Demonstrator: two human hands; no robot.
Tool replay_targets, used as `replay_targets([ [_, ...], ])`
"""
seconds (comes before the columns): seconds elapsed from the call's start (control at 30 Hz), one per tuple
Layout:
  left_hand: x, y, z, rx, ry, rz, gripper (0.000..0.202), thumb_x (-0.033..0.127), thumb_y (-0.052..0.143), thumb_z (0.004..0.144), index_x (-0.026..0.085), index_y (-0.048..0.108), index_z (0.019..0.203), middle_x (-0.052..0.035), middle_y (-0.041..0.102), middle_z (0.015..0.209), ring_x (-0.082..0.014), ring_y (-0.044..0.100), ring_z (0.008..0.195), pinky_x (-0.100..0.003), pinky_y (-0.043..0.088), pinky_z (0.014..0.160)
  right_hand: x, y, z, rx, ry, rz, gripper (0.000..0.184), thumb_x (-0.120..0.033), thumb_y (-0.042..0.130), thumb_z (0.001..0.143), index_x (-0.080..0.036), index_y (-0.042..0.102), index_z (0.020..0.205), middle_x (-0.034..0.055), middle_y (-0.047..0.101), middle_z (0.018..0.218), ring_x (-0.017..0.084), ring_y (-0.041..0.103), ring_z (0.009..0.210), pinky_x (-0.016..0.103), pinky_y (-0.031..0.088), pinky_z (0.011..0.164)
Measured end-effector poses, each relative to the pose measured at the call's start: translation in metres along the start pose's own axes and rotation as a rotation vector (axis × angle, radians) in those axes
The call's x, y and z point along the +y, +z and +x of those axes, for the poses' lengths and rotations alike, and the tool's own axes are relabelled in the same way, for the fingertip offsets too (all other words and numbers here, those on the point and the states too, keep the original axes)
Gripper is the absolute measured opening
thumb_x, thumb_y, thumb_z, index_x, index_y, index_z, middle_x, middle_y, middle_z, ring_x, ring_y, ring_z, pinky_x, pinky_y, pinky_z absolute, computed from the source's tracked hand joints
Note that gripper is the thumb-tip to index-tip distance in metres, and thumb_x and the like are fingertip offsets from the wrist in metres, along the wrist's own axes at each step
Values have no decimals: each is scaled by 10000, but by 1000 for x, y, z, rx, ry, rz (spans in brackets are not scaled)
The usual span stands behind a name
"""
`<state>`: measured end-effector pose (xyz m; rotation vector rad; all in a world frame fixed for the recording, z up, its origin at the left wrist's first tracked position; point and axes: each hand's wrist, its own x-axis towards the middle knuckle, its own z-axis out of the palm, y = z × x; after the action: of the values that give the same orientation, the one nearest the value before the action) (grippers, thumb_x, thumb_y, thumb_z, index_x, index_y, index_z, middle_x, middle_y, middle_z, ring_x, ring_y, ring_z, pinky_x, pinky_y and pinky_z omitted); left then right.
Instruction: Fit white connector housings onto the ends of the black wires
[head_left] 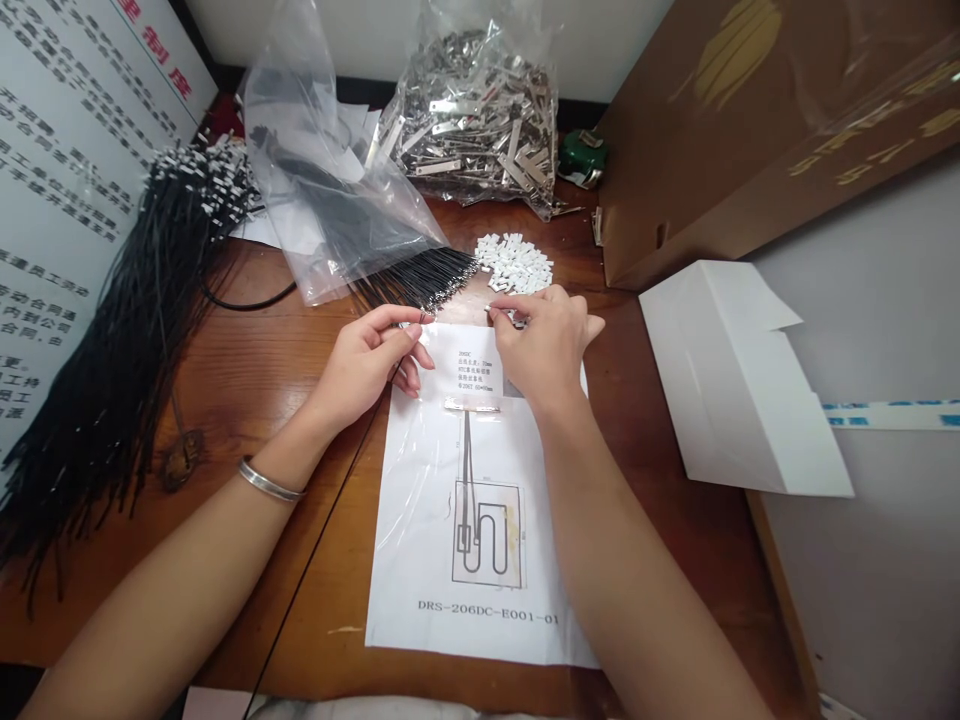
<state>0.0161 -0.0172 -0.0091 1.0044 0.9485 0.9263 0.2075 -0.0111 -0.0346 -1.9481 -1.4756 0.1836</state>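
In the head view, a small white connector (487,309) is being pinched between the thumb and forefinger of the right hand (541,335), just above the centre of the frame. It is being presented to the right of the left fingertips, nearly level with them, a gap being left between; its long axis cannot be made out. By the left hand (379,358), a thin black wire (394,372) is being gripped between thumb and forefinger, the other fingers being loosely curled. The connector is being seen as tiny, pale and blocky, like the white pile (517,262) above it.
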Motion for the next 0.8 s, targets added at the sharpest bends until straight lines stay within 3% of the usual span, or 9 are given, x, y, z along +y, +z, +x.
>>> replay_targets([
  [0.17, -2, 0, 1, 23, 37, 11, 182, 273, 715, 780, 171, 589, 864, 21, 684, 616, -102, 587, 404, -213, 497, 404, -4, 0, -2, -11, -37, 51, 113, -175, 647, 851, -202, 753, 824, 75, 640, 909, 257, 507, 915, 489, 329, 900],
  [0.3, -3, 0, 0, 58, 58, 24, 186, 289, 714, 796, 181, 570, 843, 21, 687, 649, -99, 587, 411, -220, 500, 411, -20, 2, -11, -44, -158, 454, 103, -202, 619, 883, -210, 716, 851, 32, 634, 833, 179, 527, 777, 349, 408, 746],
  [0.47, -1, -2, 1, 70, 65, -9, 264, 339, 775, 765, 176, 583, 843, 33, 674, 647, -95, 598, 426, -215, 516, 423, -41, 5, -26, -194, -150, 795, 73, -254, 671, 872, -224, 736, 856, -1, 630, 800, 124, 447, 647, 300, 391, 634],
  [0.6, 0, -2, 2, 60, 69, -54, 283, 339, 806, 746, 156, 604, 825, 31, 669, 618, -88, 599, 427, -200, 510, 434, -44, 5, -30, -249, -142, 846, 75, -255, 684, 866, -222, 748, 847, 3, 643, 810, 121, 444, 653, 299, 392, 632],
  [0.8, -1, -3, 2, 46, 86, -32, 312, 375, 818, 773, 153, 603, 818, 28, 666, 610, -84, 602, 436, -196, 497, 449, -41, 7, -27, -205, -172, 819, 69, -256, 690, 855, -233, 752, 838, -1, 668, 816, 122, 442, 643, 303, 398, 631],
])
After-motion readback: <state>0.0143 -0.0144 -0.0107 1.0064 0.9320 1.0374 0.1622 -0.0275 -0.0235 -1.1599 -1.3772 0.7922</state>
